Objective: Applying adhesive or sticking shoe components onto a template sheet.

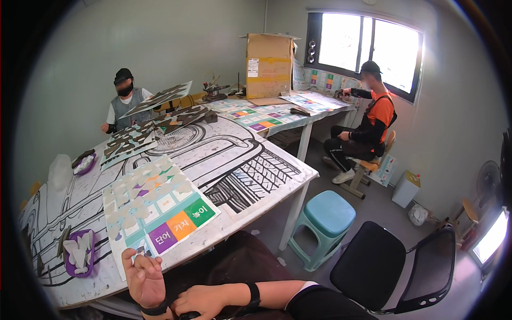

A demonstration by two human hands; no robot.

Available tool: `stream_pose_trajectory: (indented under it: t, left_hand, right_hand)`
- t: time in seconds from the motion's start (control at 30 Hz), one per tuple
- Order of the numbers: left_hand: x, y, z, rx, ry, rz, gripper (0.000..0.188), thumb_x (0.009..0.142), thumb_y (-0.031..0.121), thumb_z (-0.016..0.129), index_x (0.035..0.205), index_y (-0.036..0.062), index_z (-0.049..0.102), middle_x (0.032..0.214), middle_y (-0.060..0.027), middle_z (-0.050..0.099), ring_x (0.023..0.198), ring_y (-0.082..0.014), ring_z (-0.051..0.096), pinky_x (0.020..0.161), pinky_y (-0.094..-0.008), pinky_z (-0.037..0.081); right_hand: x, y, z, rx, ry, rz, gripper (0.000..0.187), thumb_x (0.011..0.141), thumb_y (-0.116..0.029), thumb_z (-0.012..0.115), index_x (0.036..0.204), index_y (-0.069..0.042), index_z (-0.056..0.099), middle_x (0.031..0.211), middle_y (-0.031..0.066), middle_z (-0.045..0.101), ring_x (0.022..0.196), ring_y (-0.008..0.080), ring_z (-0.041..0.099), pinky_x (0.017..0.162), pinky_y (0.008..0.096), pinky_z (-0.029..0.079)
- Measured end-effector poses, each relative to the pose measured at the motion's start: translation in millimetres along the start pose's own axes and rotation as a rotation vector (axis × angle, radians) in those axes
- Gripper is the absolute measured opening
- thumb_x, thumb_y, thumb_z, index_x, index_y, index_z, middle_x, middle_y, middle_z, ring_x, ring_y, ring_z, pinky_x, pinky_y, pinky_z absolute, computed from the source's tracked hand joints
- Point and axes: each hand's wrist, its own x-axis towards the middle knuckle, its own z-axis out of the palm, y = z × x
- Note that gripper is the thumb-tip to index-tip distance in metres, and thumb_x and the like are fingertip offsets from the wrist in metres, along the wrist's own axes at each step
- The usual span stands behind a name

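My left hand (145, 280) is raised at the table's near edge, palm toward me, with loosely bent fingers and nothing seen in it. A black band (154, 309) circles its wrist. My right hand (202, 300) reaches across to the left wrist, fingers curled down; a dark object partly shows below it, too hidden to name. Just beyond my left hand lies a printed sheet (184, 200) with purple, orange and green blocks along its near side. Irregular grey, flat pieces (128, 221) cover much of its far part.
A purple basket (92, 261) with pale pieces stands left; another (93, 166) is farther back. One person (130, 104) handles a board across the table (282, 160); another (378, 114) sits by the window. A teal stool (330, 213) and black chair (370, 256) stand right.
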Motion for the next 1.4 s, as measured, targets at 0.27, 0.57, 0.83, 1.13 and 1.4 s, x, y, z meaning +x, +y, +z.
stream_pose_trajectory:
  t: [0.27,0.57,0.83,1.13,1.4]
  left_hand:
    - [-22.7,-7.1,11.7,-0.206,-0.229,-0.219,0.044,0.077,0.005,0.055,0.115,0.0031,0.033,0.067,-0.0123,0.054,0.067,-0.0263,0.058,0.076,-0.0423,0.047]
    - [-30.4,-17.9,-4.5,0.305,-0.163,-0.179,0.039,0.076,0.006,0.056,0.11,0.0028,0.036,0.075,-0.0121,0.058,0.072,-0.022,0.059,0.083,-0.0386,0.046]
    - [-32.7,-33.6,-21.7,0.59,-0.206,-0.177,0.031,0.083,-0.001,0.046,0.113,0.0,0.038,0.083,-0.0119,0.06,0.081,-0.0182,0.058,0.082,-0.0345,0.045]
    - [-48.0,-45.4,-43.4,0.959,-0.186,-0.318,0.012,0.087,0.002,0.045,0.097,-0.0005,0.052,0.073,-0.008,0.058,0.069,-0.0129,0.056,0.067,-0.0244,0.045]
    - [27.1,-17.3,80.9,0.719,-1.245,-0.017,0.035,0.085,0.005,0.046,0.119,-0.0017,0.051,0.104,-0.0144,0.062,0.093,-0.0222,0.061,0.08,-0.0295,0.047]
  right_hand:
    - [-1.5,16.4,1.4,-0.173,0.059,-0.084,0.037,0.07,-0.03,0.058,0.097,-0.005,0.056,0.087,0.0135,0.058,0.082,0.0352,0.055,0.07,0.0436,0.046]
    - [-4.2,-2.2,-5.9,-0.013,-0.084,0.093,0.031,0.072,-0.022,0.056,0.093,0.0,0.054,0.087,0.0187,0.056,0.081,0.0381,0.055,0.071,0.0441,0.045]
    - [-5.1,-7.7,-8.1,-0.015,-0.084,0.115,0.029,0.073,-0.021,0.056,0.091,0.001,0.053,0.084,0.02,0.057,0.08,0.0383,0.055,0.071,0.0447,0.044]
    - [-8.7,4.2,-5.7,0.136,-0.131,0.155,0.024,0.073,-0.017,0.055,0.087,0.002,0.055,0.073,0.0196,0.059,0.072,0.0372,0.056,0.067,0.0428,0.044]
    - [-33.5,3.1,6.5,-0.037,0.144,-0.012,0.028,0.078,-0.019,0.055,0.098,0.001,0.059,0.095,0.0192,0.059,0.093,0.0316,0.055,0.082,0.0369,0.044]
